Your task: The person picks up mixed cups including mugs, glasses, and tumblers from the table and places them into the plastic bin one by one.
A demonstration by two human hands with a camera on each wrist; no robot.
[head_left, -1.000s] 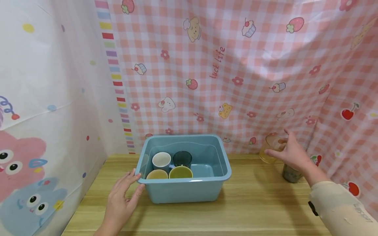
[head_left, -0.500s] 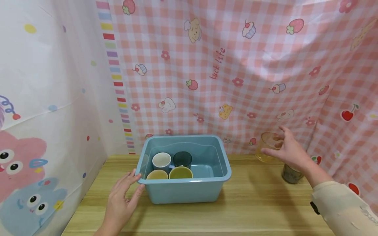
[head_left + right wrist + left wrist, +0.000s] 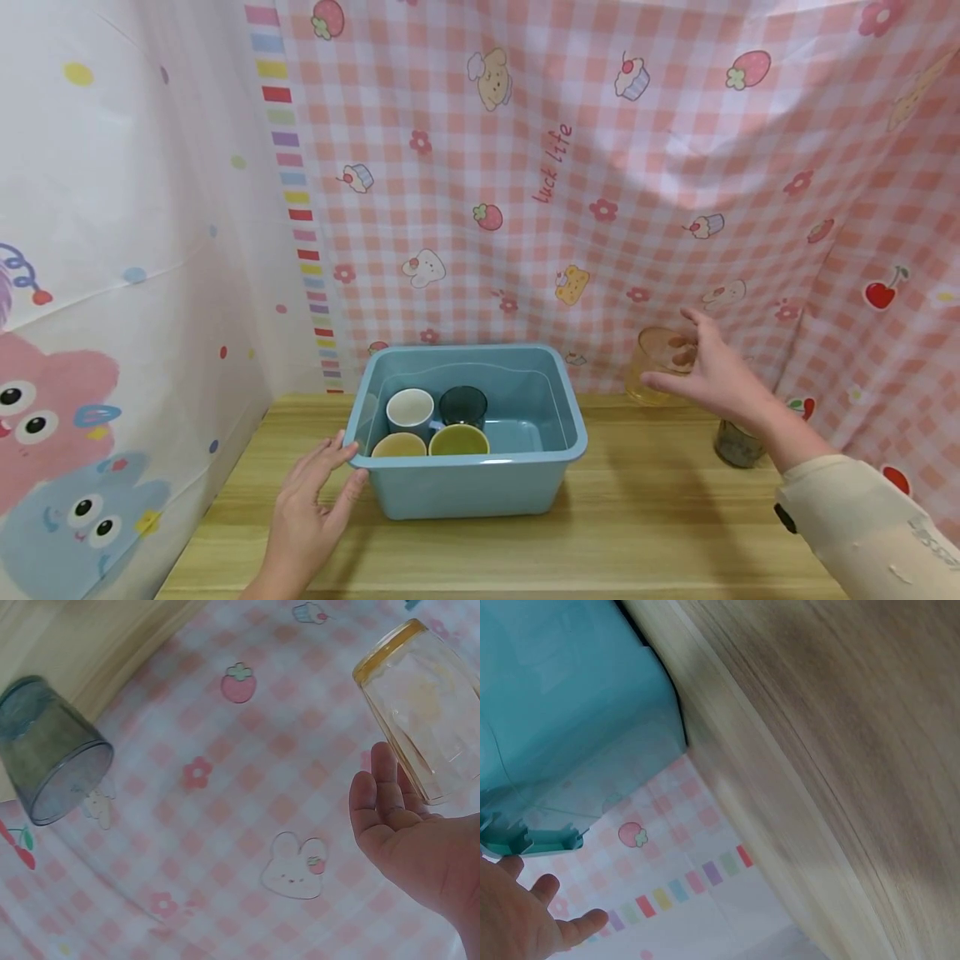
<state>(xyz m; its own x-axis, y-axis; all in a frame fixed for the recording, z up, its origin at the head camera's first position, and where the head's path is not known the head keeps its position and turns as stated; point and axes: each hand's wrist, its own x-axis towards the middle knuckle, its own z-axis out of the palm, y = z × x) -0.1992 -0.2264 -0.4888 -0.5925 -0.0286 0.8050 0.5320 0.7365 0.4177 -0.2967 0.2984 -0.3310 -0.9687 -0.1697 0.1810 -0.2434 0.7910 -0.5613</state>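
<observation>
A pink-and-white checked fabric curtain (image 3: 450, 167) hangs behind a pale wood-grain table (image 3: 637, 542). On the table stands a light-blue rectangular plastic tub (image 3: 468, 487). The left hand (image 3: 307, 504) touches its near left corner, fingers loosely extended on the rim, thumb spread away. The right hand (image 3: 716, 371), well apart to the tub's right, grips a clear amber glass cup (image 3: 651, 362) between thumb and fingers; the cup lies on the tub side of that hand. Behind the right wrist stands a smoky grey glass tumbler (image 3: 738, 446). Inside the tub, towards its left, sit a white cup (image 3: 410, 410), a dark green glass cup (image 3: 463, 407), a yellow-green cup (image 3: 459, 440) and a cream cup (image 3: 400, 446).
</observation>
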